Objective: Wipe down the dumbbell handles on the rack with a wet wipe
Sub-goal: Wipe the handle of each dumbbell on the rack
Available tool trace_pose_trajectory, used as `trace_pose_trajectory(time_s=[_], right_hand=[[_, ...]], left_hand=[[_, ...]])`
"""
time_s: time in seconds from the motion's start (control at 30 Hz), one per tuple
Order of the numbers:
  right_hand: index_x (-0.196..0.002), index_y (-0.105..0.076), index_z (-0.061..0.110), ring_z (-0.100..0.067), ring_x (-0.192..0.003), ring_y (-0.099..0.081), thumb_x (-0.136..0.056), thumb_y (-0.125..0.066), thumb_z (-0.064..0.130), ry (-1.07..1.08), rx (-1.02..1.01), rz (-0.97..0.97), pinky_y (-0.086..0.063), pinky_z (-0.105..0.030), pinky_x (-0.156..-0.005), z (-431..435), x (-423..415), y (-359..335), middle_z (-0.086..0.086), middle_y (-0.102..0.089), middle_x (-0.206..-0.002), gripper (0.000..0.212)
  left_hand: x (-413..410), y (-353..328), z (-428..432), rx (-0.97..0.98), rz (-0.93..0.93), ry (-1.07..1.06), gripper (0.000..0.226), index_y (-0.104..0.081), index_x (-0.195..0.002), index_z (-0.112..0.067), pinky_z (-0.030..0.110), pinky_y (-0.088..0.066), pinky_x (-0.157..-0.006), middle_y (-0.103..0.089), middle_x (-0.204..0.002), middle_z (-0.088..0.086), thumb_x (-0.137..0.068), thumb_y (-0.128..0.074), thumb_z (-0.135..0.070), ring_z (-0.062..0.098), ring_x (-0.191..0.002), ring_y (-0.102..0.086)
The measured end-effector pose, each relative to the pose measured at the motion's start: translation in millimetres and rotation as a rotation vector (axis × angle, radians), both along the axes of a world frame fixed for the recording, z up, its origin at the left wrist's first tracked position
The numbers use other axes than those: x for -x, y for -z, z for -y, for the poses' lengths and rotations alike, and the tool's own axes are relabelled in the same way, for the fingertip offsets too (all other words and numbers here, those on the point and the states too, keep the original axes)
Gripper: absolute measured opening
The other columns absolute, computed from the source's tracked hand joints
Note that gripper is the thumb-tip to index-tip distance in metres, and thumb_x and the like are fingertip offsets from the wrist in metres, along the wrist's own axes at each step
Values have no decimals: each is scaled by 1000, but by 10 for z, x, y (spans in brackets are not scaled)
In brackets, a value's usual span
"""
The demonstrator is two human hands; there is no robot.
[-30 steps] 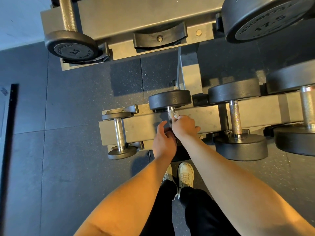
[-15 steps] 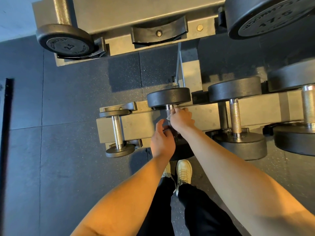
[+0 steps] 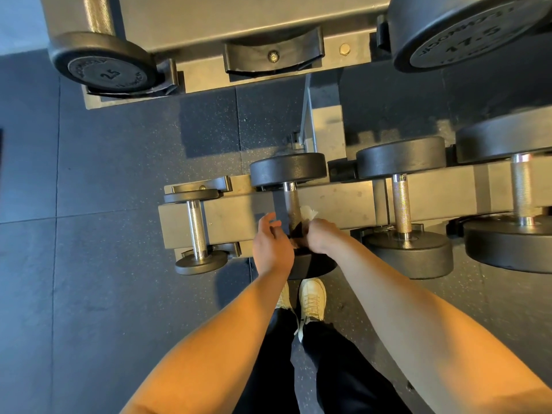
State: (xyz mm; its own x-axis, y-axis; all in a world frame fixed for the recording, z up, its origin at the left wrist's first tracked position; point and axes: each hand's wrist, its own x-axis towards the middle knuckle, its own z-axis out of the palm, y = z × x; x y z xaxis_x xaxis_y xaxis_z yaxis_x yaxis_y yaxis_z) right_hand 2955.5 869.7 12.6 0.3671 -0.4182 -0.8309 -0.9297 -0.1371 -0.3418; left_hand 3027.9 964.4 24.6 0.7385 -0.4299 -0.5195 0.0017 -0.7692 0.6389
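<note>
The wet wipe [image 3: 307, 212] is a crumpled white scrap at the centre of the frame. It lies against the right side of the handle [image 3: 291, 201] of the middle dumbbell [image 3: 288, 168], which rests across the lower rail of the rack [image 3: 346, 204]. The right hand [image 3: 321, 236] has its grip curled round the wipe at the lower end of that handle, and the wipe sticks out above the knuckles. The left hand [image 3: 270, 243] sits just left of the handle, its grip loosely spread, fingers relaxed and holding nothing. Whether it touches the dumbbell's near head cannot be told.

To the left on the same rail lies a small dumbbell [image 3: 195, 228] with a bright steel bar. To the right is a larger dumbbell [image 3: 401, 204] with a knurled bar, and beyond it, at the right edge, a third one [image 3: 521, 189]. Along the top of the frame runs the upper tier [image 3: 254, 22]. It carries a weight marked 2.5 [image 3: 104, 73] at upper left, a black saddle [image 3: 273, 56] in the middle and a weight marked 17.5 [image 3: 466, 34] at upper right. Below the arms, pale shoes [image 3: 312, 297] and black trousers [image 3: 343, 369] stand on the dark speckled floor [image 3: 119, 174].
</note>
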Motion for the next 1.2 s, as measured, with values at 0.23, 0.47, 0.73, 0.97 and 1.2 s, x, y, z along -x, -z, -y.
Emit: trace_pose_trajectory(time_s=[0.23, 0.47, 0.73, 0.97, 1.2], right_hand=[[-101, -63, 15, -28, -98, -62, -96, -60, 31, 155, 71, -63, -52, -46, -93, -119, -61, -77, -7, -66, -104, 17], [-92, -62, 16, -26, -96, -60, -99, -55, 29, 141, 373, 20, -42, -42, -92, -80, 44, -285, -2, -57, -91, 16], [-129, -54, 1, -32, -117, -51, -107, -36, 31, 170, 262, 148, -46, -45, -100, 151, -327, -122, -17, -49, -130, 41], [-141, -42, 2, -36, -132, -37, -102, -47, 24, -65, 83, -155, -36, -50, -110, -131, -21, -343, -16, -43, -140, 44], [-94, -66, 21, -20, -94, -62, -100, -50, 23, 256, 451, 218, -50, -38, -91, -389, -34, -313, 2, -66, -95, 18]], left_hand=[[-13, 35, -36, -23, -36, 79, 39, -48, -142, -28, 39, -52, -91, -67, -122, 0, -105, -35, -21, 19, -107, -61], [-32, -7, -32, -1, -26, 120, 38, -48, -141, -29, 37, -52, -87, -66, -124, -7, -106, -35, -20, 16, -102, -62], [-45, 105, -96, 109, -58, -5, 42, -50, -139, -29, 37, -54, -94, -62, -125, -10, -104, -37, -10, 13, -111, -62], [-56, 56, -118, 148, -85, 20, 42, -52, -136, -29, 32, -50, -96, -59, -131, -9, -102, -40, -8, 13, -118, -59], [-126, -100, -129, 248, -223, 268, 30, -44, -132, -48, 28, -54, -86, -60, -121, -6, -103, -51, -39, 8, -105, -62]])
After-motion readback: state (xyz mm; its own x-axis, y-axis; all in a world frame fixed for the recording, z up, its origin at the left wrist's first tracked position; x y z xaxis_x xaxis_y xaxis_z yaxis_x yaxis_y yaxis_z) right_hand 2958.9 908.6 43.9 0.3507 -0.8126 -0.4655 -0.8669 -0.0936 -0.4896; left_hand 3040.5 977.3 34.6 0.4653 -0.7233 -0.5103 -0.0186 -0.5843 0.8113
